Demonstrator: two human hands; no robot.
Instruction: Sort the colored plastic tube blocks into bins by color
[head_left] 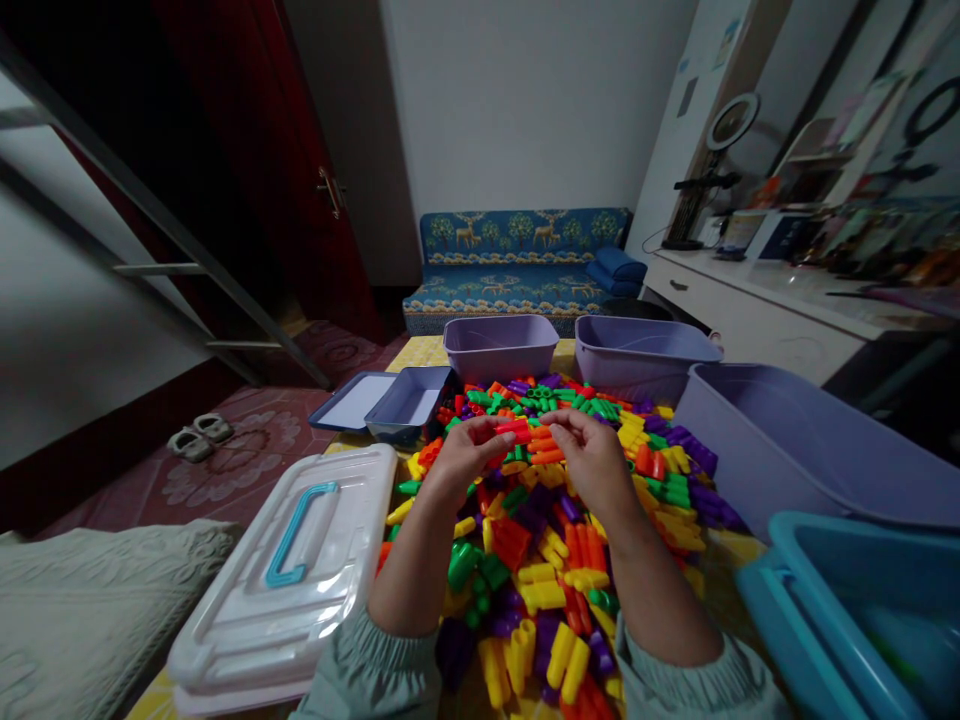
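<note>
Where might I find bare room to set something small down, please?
Bare yellow cloth shows behind the blue tin, between the two far purple bins, and left of the teal bin. The middle, below both hands, is crowded with colourful pieces.

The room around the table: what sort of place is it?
Probably a lived-in room at home: a patterned sofa by the wall, slippers on the floor, and a ladder like a bunk bed's.

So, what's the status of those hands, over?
Left hand gripping red piece. Right hand at orange pieces, grip unclear. Colourful pile beneath both.
</note>
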